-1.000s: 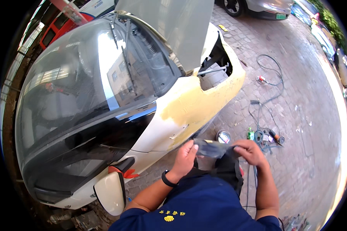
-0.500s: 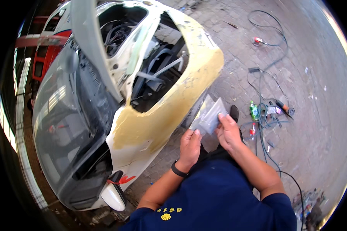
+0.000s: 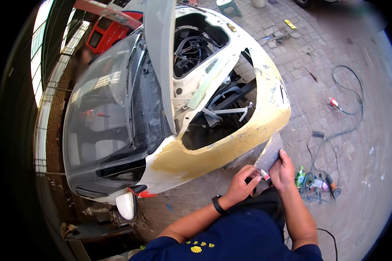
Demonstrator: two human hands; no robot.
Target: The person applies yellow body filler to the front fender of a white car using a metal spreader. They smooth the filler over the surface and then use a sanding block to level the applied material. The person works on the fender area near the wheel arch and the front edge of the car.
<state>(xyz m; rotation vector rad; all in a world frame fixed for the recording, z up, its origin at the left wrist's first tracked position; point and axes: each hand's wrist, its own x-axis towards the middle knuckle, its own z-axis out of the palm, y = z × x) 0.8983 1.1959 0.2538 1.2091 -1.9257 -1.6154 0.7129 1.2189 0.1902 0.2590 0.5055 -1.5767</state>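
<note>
My right hand [image 3: 285, 174] is closed on the edge of a flat grey plate [image 3: 270, 155], which has a yellowish smear along its far side. In my closed left hand [image 3: 241, 185] is a small white-and-red tube-like piece [image 3: 264, 175], its tip at the plate's near edge. Part of it is hidden by my fingers. Just beyond and left of both hands is a car's front fender [image 3: 217, 158], coated with yellow filler over white paint, around an open headlight hole [image 3: 222, 126].
A raised hood [image 3: 159, 56] and windshield [image 3: 102, 108] stand to the left, a white side mirror [image 3: 125, 206] nearer. Cables [image 3: 361, 93], a green bottle [image 3: 300, 176] and an orange-black power tool [image 3: 333, 187] lie on the paving at right. A green stool [image 3: 228, 8] stands far off.
The view has swung left, so the car sits further right. Earlier both hands held flat pieces; now a white-and-red piece shows in my left hand, with the plate in my right.
</note>
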